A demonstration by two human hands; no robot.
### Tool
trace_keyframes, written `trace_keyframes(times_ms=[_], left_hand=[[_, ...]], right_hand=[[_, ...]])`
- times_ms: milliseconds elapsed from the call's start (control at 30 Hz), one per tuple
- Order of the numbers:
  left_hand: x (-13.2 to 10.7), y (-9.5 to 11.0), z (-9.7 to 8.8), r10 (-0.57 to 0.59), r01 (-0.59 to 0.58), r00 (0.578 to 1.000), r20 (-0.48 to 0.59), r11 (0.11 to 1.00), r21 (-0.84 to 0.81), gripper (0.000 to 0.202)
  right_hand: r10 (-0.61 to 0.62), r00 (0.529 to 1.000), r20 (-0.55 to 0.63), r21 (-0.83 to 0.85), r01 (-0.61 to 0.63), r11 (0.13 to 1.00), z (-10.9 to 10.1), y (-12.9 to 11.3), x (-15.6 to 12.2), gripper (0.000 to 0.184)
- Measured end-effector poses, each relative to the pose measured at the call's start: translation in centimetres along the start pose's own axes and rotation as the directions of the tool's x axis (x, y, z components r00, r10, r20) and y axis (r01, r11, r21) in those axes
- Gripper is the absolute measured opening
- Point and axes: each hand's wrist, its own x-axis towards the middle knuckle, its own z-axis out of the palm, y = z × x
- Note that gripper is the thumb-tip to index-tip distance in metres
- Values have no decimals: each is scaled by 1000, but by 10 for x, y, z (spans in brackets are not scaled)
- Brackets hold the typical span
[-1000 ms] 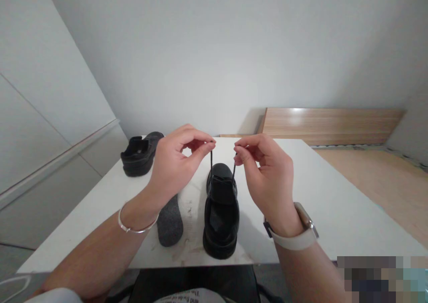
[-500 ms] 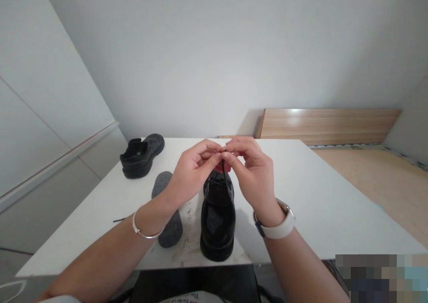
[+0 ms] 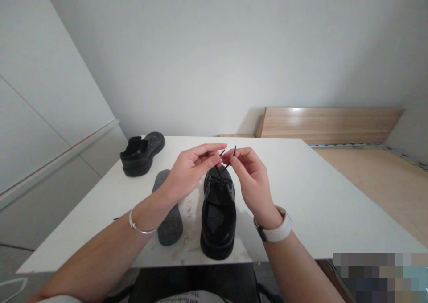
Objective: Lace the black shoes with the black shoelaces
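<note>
A black shoe (image 3: 218, 231) stands upright on the white table, heel towards me and toe pointing away. Its thin black shoelace (image 3: 219, 173) rises from the eyelets to both hands above the toe end. My left hand (image 3: 194, 167) pinches one lace end between thumb and fingers. In a like pinch, my right hand (image 3: 250, 176) has the other end, whose tip sticks up past the thumb. The two strands cross just over the shoe. Left of the shoe lies a grey insole (image 3: 170, 229), partly covered by my left hand and wrist.
Another black shoe (image 3: 137, 160) sits at the table's far left corner. The white table (image 3: 301, 205) meets a pale wall at the back. Beyond its right edge is a bed with a wooden headboard (image 3: 327, 122). A black chair seat (image 3: 197, 280) is below the near edge.
My hands, earlier pressed together at the fingertips over the lace, have parted slightly. Both lace ends now show separately, crossing above the shoe.
</note>
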Motion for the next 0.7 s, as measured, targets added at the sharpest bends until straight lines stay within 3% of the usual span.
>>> trace_keyframes(times_ms=[100, 200, 333, 400, 467, 567, 700], left_hand=[[-1, -10, -8, -94, 88, 995, -24, 980, -179, 18], [-5, -20, -22, -193, 177, 981, -12, 918, -354, 20], [-14, -37, -50, -224, 164, 966, -130, 917, -363, 23], [-20, -44, -60, -192, 148, 964, -187, 963, -226, 22], [-28, -47, -64, -141, 148, 977, -162, 988, 33, 19], [-38, -44, -59, -58, 46, 998, 12, 887, 459, 14], [-42, -40, -50, 55, -242, 956, 290, 707, 665, 17]], right_hand=[[117, 993, -16, 204, -112, 973, 1, 5, -2, 16], [205, 976, -72, 300, -174, 938, -6, 9, -5, 20], [242, 956, -167, 336, -175, 926, -34, 14, -14, 21], [241, 953, -185, 277, -184, 943, -51, 19, -22, 19], [241, 957, -163, 136, -220, 966, -65, 23, -32, 17], [207, 977, -56, -184, -213, 960, -75, 24, -42, 15], [95, 987, 133, -473, -21, 881, -67, 16, -45, 10]])
